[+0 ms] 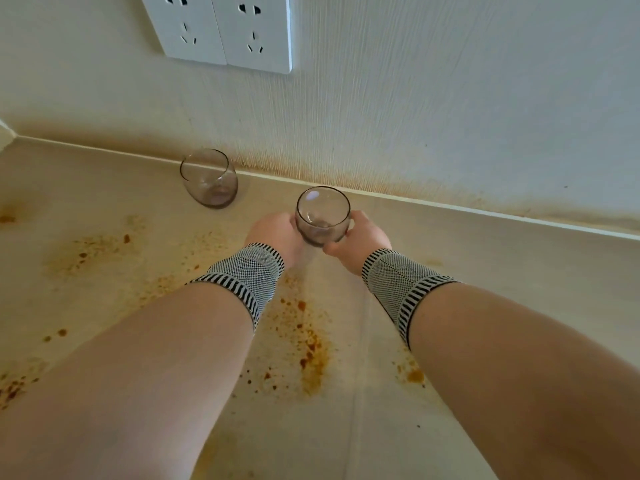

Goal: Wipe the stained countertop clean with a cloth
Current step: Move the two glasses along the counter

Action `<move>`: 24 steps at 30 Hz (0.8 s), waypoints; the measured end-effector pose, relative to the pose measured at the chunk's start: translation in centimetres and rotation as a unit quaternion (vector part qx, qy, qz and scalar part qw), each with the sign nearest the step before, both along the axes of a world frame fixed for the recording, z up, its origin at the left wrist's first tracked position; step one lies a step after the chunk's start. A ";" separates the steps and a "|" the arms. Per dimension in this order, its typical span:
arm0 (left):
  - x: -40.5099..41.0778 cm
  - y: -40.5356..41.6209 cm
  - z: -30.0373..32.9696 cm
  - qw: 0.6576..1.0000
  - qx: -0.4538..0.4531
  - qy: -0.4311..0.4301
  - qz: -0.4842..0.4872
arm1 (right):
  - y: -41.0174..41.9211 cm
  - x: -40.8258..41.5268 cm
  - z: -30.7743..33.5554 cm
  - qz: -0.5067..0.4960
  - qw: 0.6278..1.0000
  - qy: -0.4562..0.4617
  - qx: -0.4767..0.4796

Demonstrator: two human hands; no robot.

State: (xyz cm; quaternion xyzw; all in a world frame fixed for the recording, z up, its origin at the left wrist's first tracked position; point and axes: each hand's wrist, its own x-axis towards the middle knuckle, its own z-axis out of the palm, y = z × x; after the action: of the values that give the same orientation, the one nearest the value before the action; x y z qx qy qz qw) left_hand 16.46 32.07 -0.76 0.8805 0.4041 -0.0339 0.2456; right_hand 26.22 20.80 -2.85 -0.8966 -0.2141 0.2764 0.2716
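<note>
The desk (485,271) is pale beige, spattered with orange-brown stains (308,344). Both glasses (322,216) are smoky grey-brown and see-through. The wrist bands (246,275) are knitted in fine black-and-white check with striped edges. The wall (450,98) is off-white with fine ribbing, the sockets (221,26) white.

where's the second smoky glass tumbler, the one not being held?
In the head view, the free smoky glass tumbler stands on the stained beige countertop by the back wall, left of the held tumbler and below the white wall sockets.

Stained countertop (485,271), glass (209,180) on it
</note>
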 end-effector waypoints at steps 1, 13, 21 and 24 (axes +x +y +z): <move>-0.1 -0.1 0.0 1.000 0.001 -0.005 0.000 | 0.1 -0.1 -0.1 -0.006 1.000 0.006 0.008; 4.5 -6.8 3.1 0.993 -0.051 -0.067 -0.078 | -8.3 2.9 2.8 -0.087 0.994 -0.035 0.060; 12.0 -18.1 3.0 0.985 -0.102 -0.098 -0.100 | -21.0 8.5 3.3 -0.165 0.983 -0.059 0.057; 15.2 -22.8 2.3 0.982 -0.121 -0.095 -0.111 | -25.8 11.2 2.8 -0.186 0.979 -0.060 0.059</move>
State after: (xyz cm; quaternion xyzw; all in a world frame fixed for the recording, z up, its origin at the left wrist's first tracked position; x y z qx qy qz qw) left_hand 31.63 9.23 1.53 0.8829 0.2718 -0.0255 0.3821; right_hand 37.41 -5.01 -0.02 -0.9180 -0.0758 0.1539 0.3575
